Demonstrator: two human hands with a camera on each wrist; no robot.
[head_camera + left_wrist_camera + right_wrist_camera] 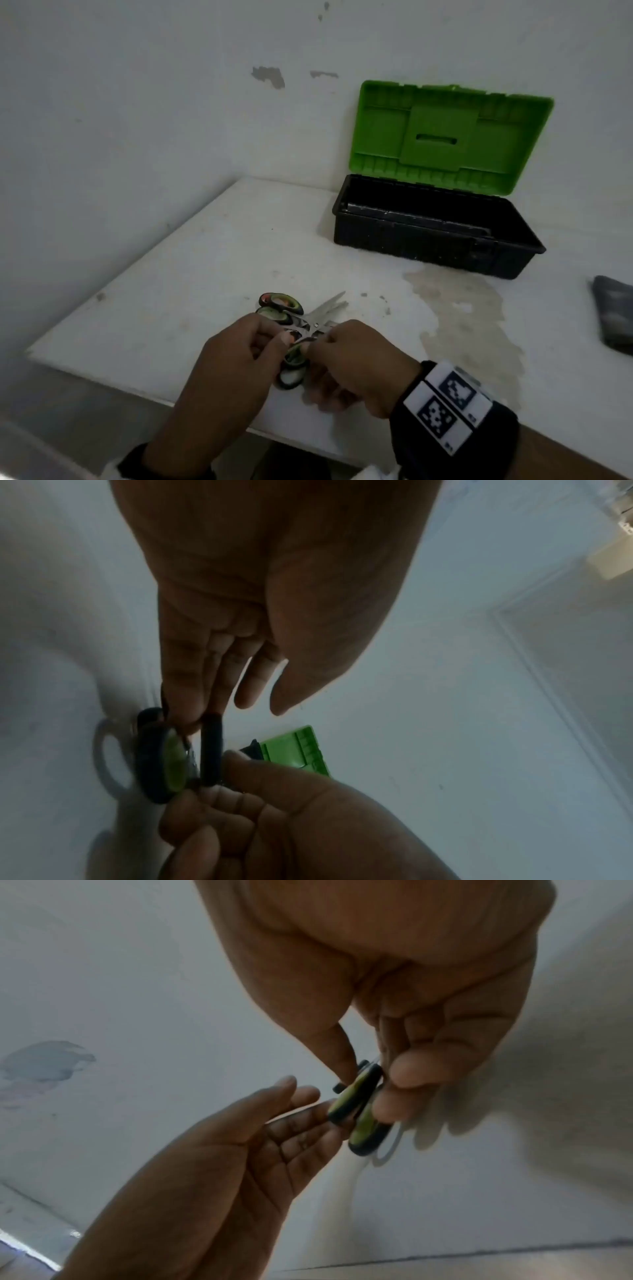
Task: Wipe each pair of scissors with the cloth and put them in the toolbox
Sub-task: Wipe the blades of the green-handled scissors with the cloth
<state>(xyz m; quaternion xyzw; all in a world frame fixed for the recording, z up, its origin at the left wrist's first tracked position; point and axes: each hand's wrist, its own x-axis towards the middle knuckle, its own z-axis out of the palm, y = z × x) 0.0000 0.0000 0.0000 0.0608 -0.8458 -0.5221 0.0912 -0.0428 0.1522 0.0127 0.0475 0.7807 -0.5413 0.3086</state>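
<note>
Near the table's front edge my right hand (317, 342) pinches a pair of scissors with green-and-black handles (291, 371) between thumb and fingers, just above the tabletop. My left hand (274, 337) touches their handle loops with fairly straight fingers, the thumb apart. In the left wrist view the held scissors (164, 758) hang below the left hand's fingertips (192, 718). The right wrist view shows the right hand's thumb (346, 1066) on the scissors (359, 1104). A second pair (281, 306) lies flat just beyond, blades pointing right. The open toolbox (428, 236), black with a raised green lid (445, 137), stands at the back right.
A dark grey cloth (615, 315) lies at the right edge of the white table (205, 274). A dried stain (472, 308) spreads in front of the toolbox. Walls close the table's back and left sides. The table's front edge runs just below my hands.
</note>
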